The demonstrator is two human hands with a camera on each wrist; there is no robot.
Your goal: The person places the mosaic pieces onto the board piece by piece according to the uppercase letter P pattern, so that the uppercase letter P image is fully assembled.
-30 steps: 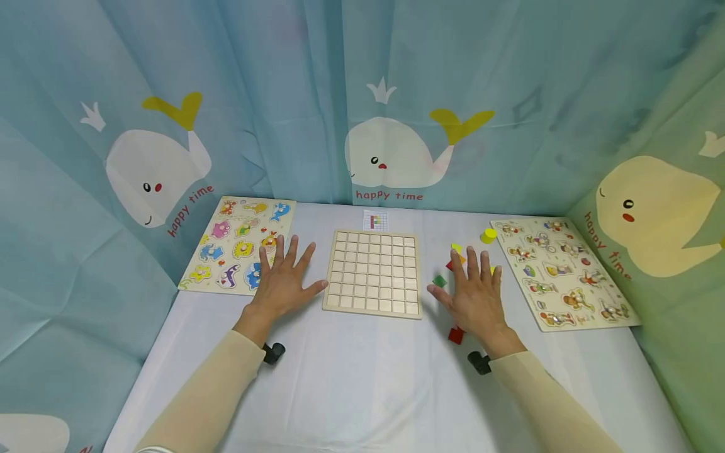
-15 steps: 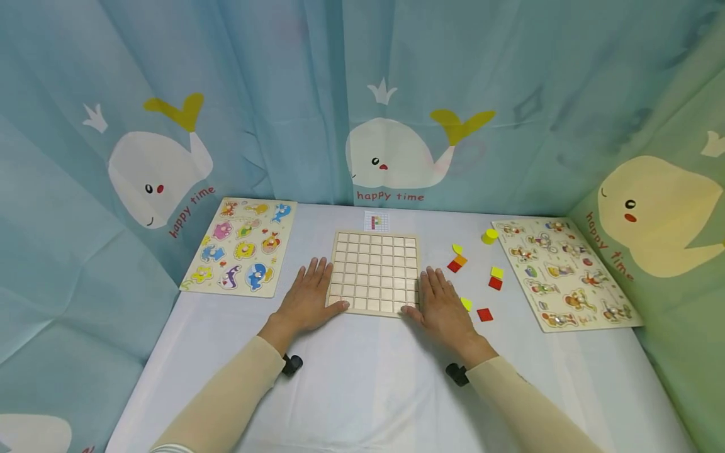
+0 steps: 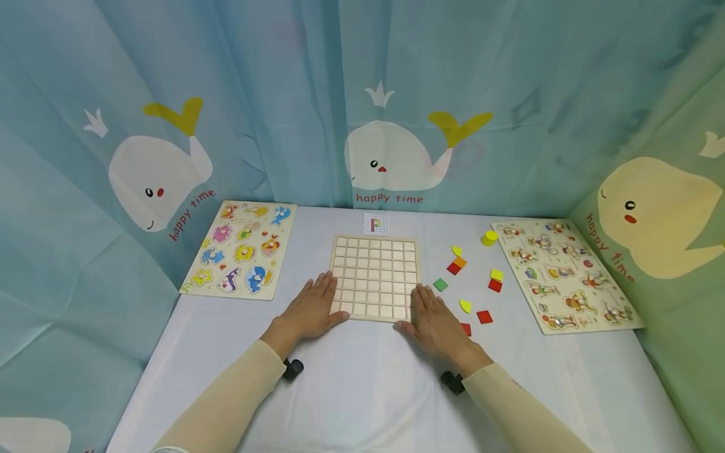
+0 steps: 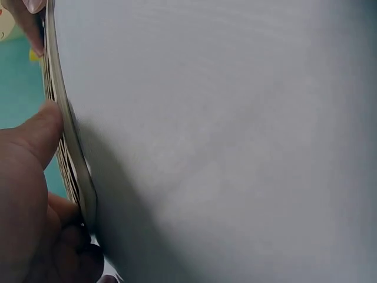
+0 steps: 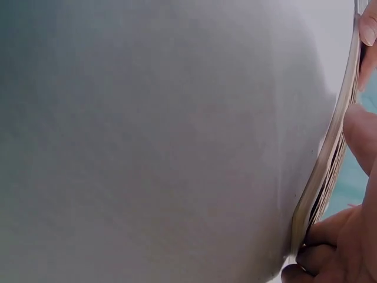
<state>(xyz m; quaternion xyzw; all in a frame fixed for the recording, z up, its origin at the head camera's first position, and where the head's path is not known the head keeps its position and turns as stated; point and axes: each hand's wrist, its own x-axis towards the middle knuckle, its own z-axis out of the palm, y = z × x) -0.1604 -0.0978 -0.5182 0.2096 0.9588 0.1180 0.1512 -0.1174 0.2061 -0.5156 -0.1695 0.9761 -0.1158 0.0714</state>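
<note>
A square wooden grid board (image 3: 374,277) lies on the white table between my two hands. My left hand (image 3: 310,310) is against its left side, fingers straight along the edge and thumb at the near left corner. On the other side my right hand (image 3: 437,324) mirrors it, its thumb at the near right corner. Both wrist views show the board's near edge (image 4: 69,127) close up, with a thumb on its rim and other fingers by the corner. Every cell of the grid that shows is bare.
Right of the board lie loose flat pieces: a green square (image 3: 440,285), an orange one (image 3: 460,262), several red and yellow ones, and a yellow cylinder (image 3: 489,238). A pattern card (image 3: 376,224) lies behind the board. Picture puzzle boards flank it, sea animals (image 3: 240,251) left and figures (image 3: 566,277) right.
Both hands came in from spread, raised positions to the board's sides. The board has since shifted slightly towards me and turned a little; the green square, covered half a second ago, shows again.
</note>
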